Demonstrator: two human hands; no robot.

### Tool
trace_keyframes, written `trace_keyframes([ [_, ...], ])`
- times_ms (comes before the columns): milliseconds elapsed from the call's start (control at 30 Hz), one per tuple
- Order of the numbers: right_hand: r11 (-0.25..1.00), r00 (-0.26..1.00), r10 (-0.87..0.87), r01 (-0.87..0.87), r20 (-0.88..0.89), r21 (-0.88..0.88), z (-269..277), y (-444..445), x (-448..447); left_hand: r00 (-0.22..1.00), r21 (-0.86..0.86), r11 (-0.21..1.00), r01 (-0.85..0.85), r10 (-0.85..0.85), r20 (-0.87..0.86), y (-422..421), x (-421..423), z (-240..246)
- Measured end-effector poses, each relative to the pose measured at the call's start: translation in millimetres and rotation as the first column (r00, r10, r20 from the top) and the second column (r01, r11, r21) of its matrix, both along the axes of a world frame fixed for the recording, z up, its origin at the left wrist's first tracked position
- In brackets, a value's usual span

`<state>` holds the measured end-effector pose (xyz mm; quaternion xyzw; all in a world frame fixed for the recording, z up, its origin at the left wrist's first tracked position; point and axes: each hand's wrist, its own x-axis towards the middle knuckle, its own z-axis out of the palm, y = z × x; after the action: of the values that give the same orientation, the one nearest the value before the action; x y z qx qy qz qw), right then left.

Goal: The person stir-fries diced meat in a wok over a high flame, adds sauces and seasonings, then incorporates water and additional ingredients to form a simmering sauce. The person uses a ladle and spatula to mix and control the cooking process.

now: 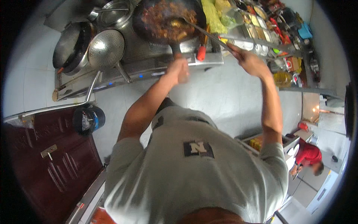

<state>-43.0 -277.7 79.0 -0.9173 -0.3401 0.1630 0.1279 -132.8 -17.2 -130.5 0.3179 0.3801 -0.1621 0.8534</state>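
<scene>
My left hand [178, 70] grips the handle of a dark wok [139, 30] on the stove. Browned, chopped food [165, 14] covers much of the wok's inside, and haze hangs over it. In my right hand [250, 62] is the long metal handle of a ladle [207, 33]. The ladle's bowl [175, 23] rests among the food, partly covered by it. A red-handled utensil [201, 53] lies at the stove's front edge, between the wok handle and my right hand.
Left of the wok are a perforated metal strainer [106, 49], another wok [68, 46] and a metal basin [117, 16]. Seasoning containers [257, 26] crowd the right counter. A black bin [88, 120] stands on the floor by a dark red door [56, 156]. Another person [309, 152] works at far right.
</scene>
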Motion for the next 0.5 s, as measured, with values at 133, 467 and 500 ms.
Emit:
trace_keyframes([
  [133, 0.973, 0.994, 0.108, -0.109, -0.019, -0.202, 19, -8, 18, 0.931, 0.147, 0.989, -0.029, -0.027, 0.364, 8, 19, 9],
  [467, 0.998, 1.000, -0.002, 0.003, 0.012, -0.066, -139, 35, 19, 0.994, 0.089, 0.996, 0.005, -0.015, 0.109, -39, -47, 28],
  [500, 0.999, 0.999, 0.035, -0.034, 0.025, -0.013, -111, 31, 18, 0.963, 0.097, 0.995, -0.039, 0.011, 0.269, -34, -42, 25],
])
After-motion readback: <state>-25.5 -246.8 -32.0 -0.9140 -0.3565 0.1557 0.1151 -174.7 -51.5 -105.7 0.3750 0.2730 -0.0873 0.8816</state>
